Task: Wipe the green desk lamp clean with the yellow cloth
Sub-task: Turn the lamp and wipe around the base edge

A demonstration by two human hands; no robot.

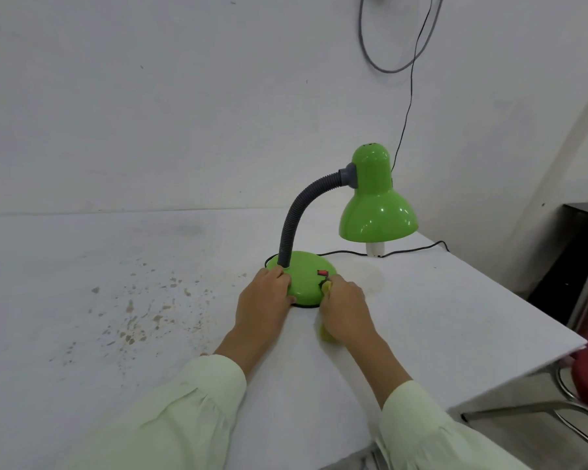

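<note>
Sleeves: pale green cuffs (201, 395) lie nearest, both forearms reaching forward over the white table (116, 300).
Right hand: the right hand (345, 303) has its fingers curled tight round the yellow cloth (327, 287). A bunched bit shows at the fingertips and a tail hangs out behind the heel of the hand.
Cloth contact: the wad at the fingertips presses on the front right rim of the base (304, 284), so this looks like the base being wiped.
Left hand: the left hand (263, 300) grips the opposite side of the base, fingers bent over the dome and thumb at the rim. I judge it is there to stop the green desk lamp (377, 212) sliding under the rubbing.
Switch: a red switch (322, 273) sits just beyond the right fingertips. Careless pressure there could flip it.
Neck: the grey ribbed neck (294, 218) rises just past the left fingertips and arches to the right.
Shade: it hangs well beyond the right fingers, mouth down, with a white bulb (375, 249) showing below.
Cord: a black cord (418, 247) trails behind the base along the table, well apart from both hands.
Progress: neck and shade are untouched by the cloth at present, so they probably remain to be wiped.
</note>
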